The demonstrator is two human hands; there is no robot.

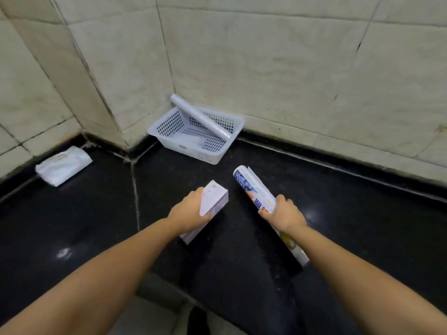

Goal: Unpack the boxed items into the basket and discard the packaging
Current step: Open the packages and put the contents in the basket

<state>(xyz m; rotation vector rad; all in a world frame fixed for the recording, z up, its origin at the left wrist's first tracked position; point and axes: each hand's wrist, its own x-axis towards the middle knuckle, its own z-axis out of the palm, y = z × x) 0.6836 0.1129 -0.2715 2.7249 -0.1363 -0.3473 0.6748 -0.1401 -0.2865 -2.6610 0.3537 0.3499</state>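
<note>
Boxes are in both hands, above the black counter (350, 213) and in front of the basket (193, 151). The left hand (191, 211) has its grip clamped on a pale lilac box (212, 201), and the right hand (285, 215) has its grip clamped around a long printed box (256, 189) whose far end looks open. I think this open end is the main risk: if the box tips forward, the roll inside may slide out onto the counter before it is over the basket. Also the basket is light perforated plastic and stands in the wall corner, and a smooth shiny roll (200, 117) already leans across it, one end over the rim; another long item could knock it out or tilt the basket. The counter is polished stone, so things will slide easily. The boxes are thin cardboard and may crush under a hard grip. A soft white packet (63, 165) lies far left.
</note>
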